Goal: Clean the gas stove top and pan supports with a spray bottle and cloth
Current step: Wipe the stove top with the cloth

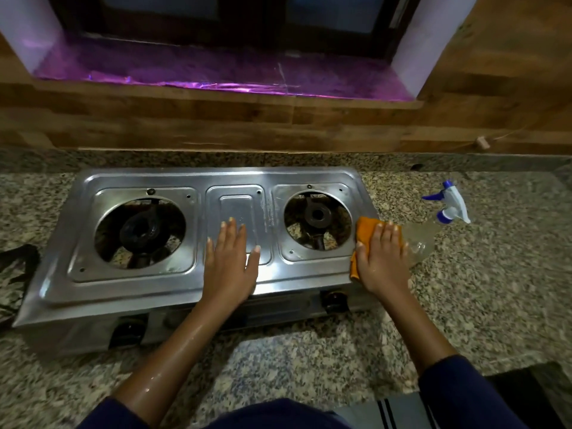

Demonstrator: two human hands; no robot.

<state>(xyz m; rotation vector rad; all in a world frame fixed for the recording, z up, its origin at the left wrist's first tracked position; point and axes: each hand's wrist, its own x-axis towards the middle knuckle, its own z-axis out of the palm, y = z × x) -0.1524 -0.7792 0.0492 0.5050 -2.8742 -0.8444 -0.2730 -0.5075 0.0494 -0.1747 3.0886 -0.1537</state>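
1. The left hand [230, 258] lies flat with its fingers spread and released, bracing the stove top [154, 283] between the two burner openings.
2. The right hand [382, 258] presses the orange cloth [363, 226] with straight fingers on the stove's right edge, gripping nothing.
3. The spray bottle [433, 233] lies on the table [495, 289] just beyond the right hand, so a wide wipe could send it rolling.
4. The forearms look wet. The bracing hand might slip and shift the stove.

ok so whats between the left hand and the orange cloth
The right burner, sitting in its round opening, lies between the left hand and the orange cloth pressed flat under the right hand. The head view shows this.
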